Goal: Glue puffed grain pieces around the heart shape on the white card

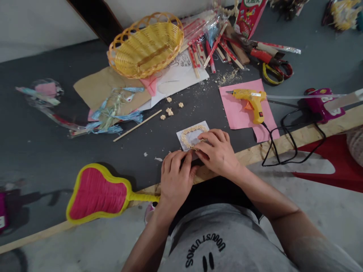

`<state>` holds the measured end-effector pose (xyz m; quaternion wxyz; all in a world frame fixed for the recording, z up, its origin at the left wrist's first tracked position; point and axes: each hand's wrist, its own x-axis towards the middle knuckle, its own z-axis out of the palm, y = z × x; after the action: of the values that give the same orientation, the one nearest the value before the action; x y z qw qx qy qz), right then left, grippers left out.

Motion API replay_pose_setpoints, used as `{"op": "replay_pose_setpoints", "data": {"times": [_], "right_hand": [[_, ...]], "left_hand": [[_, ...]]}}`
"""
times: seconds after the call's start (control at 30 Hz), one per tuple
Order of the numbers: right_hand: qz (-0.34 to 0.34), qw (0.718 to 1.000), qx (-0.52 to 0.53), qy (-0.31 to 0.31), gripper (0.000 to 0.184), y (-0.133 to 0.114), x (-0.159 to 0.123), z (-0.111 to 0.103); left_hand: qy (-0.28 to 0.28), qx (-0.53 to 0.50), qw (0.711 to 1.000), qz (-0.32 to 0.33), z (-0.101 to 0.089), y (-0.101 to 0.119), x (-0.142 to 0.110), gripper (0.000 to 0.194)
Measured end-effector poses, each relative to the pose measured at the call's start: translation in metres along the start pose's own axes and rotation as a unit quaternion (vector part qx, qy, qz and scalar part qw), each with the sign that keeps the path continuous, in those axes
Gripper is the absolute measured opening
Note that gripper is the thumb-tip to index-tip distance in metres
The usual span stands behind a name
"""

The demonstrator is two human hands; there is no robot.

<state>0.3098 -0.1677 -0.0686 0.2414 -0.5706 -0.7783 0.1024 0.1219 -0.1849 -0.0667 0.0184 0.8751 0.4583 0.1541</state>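
Observation:
A small white card (179, 135) lies near the table's front edge with a ring of pale beige crumb-like bits (185, 133) on it. My right hand (219, 154) reaches over the card's right side, its fingertips bent together at the ring's near edge. Beside it, my left hand (176, 176) rests at the card's near corner, fingers curled and close together. The two hands' fingertips nearly meet, and what is between them is hidden. Several loose beige clusters (169, 112) sit beyond the card, near a thin wooden stick (137, 125).
Right of my hands, a yellow glue gun (253, 101) lies on pink paper (235, 120), its black cord (295, 141) looping over the edge. A pink, yellow-edged paddle (98, 193) lies left. Behind are a yellow basket (147, 41), wrapped chopsticks (198, 56), scissors (275, 73) and blue tassels (110, 126).

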Motion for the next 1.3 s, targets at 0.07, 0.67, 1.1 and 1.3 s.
{"op": "replay_pose_setpoints", "data": {"times": [0.07,0.67,1.1,1.3], "right_hand": [[0.001,1.000,0.002,0.002,0.017,0.0003,-0.0001,0.0000],[0.004,1.000,0.015,0.004,0.020,0.0003,0.0011,-0.0006],[0.012,1.000,0.011,0.003,0.020,-0.0006,0.0013,0.0005],[0.013,1.000,0.012,0.003,0.021,-0.0011,0.0015,0.0005]], "left_hand": [[0.000,-0.001,1.000,0.001,0.0000,-0.0001,0.0000,0.036],[-0.008,-0.006,1.000,0.002,-0.0027,-0.0005,-0.0004,0.035],[0.012,-0.002,1.000,0.020,-0.0027,-0.0013,0.0003,0.037],[0.005,-0.002,1.000,0.016,-0.0015,-0.0019,-0.0003,0.035]]}}
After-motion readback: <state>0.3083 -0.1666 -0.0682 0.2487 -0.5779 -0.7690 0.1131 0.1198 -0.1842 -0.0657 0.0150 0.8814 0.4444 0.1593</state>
